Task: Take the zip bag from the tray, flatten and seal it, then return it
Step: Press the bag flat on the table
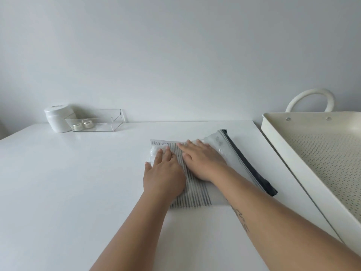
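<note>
So this is the flattening step. The zip bag (197, 184) is out of the tray (273, 130) and lying on the white counter (78, 182), just left of the tray. Both hands are pressing down on it with palms flat and fingers spread, gripping nothing: left hand (164, 173) on the bag's left part, right hand (203, 161) nearer the middle. The dark zip strip (252, 169) runs along the bag's right edge, untouched by either hand.

My guess for what's next: push the air toward that strip, then pinch along it to seal, and only then lift it back into the tray.

Can't tell if the zip is already shut or partly open. The striped thing inside is mostly under the hands. The tray is cut off at the right edge.
</note>
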Available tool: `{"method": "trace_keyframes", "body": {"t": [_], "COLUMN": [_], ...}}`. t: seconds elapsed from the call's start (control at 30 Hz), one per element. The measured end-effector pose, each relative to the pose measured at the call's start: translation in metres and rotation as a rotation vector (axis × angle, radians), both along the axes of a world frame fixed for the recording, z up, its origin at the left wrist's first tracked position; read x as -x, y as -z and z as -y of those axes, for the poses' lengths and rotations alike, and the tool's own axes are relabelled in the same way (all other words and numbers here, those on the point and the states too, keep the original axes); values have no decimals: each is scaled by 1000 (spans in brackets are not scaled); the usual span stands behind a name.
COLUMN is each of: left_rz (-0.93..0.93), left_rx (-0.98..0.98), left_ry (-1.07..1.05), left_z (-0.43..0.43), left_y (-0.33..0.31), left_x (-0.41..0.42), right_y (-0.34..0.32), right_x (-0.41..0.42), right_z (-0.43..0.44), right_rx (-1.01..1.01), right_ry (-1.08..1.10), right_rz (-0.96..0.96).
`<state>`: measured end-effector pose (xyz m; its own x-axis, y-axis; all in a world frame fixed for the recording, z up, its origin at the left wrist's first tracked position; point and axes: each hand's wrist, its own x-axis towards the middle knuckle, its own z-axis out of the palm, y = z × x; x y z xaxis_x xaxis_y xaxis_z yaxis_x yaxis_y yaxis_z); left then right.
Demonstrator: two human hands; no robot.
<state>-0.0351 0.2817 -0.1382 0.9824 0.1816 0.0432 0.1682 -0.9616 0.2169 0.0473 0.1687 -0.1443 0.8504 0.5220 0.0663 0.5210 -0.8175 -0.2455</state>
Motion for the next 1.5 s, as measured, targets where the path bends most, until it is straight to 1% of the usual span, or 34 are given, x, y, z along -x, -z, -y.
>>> {"method": "trace_keyframes", "body": {"t": [0.13,0.23,0.3,0.43,0.6,0.73,1.07,1.17,1.23,1.3,1.33,1.4,1.47,1.5], "left_rz": [0,9,12,10,6,7,-7,-14,-17,-15,-12,-4,23,45], "left_rx": [-33,-53,-53,-38,-24,-12,-16,-6,-11,-18,-12,9,22,33], "left_ry": [1,-6,-5,-6,-12,-8,5,30,43,52,52,53,54,51], "left_z": [4,6,6,7,7,6,8,10,10,11,13,17,20,21], "left_y": [1,2,3,3,4,4,1,0,0,1,1,1,0,0], "left_x": [-2,-4,-5,-4,-4,-3,-2,0,2,5,6,9,12,13], "right_y": [7,9,10,10,11,10,10,4,-4,-18,-27,-46,-62,-67], "right_x": [-5,-9,-12,-14,-16,-20,-29,-31,-34,-36,-38,-41,-40,-37], "right_z": [5,9,11,17,26,34,54,63,66,64,59,43,15,2], "right_rx": [25,61,48,0,24,57,79,127,205,259,225,10,-240,-331], "right_ry": [91,184,218,244,269,301,388,399,405,439,457,442,327,261], "right_rz": [79,47,5,-12,53,57,-10,-69,-111,-83,-41,25,46,37]}}
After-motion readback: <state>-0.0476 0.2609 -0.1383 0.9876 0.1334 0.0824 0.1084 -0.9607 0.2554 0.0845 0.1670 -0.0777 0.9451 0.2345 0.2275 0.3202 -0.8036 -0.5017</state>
